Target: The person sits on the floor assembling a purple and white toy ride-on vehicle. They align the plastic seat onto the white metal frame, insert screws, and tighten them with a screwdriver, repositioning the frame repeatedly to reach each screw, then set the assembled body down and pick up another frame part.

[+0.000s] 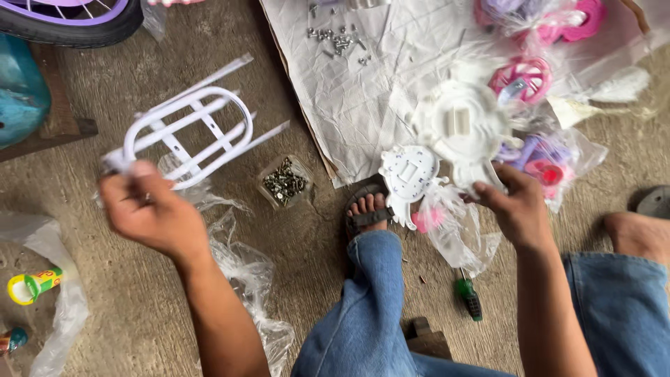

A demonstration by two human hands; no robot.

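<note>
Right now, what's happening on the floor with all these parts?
A person sits on the concrete floor. The left hand holds up a white wire rack; the right hand grips white plastic parts in a clear bag. A tub of screws sits between them, and a green screwdriver lies by the knee.

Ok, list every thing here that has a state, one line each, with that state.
Left hand: closed on the white metal wire rack, held up off the floor.
Right hand: gripping the white plastic moulded part by its lower edge.
Small clear plastic bag of dark screws: open, lying on the floor.
Green-handled screwdriver: lying flat, untouched.
</note>
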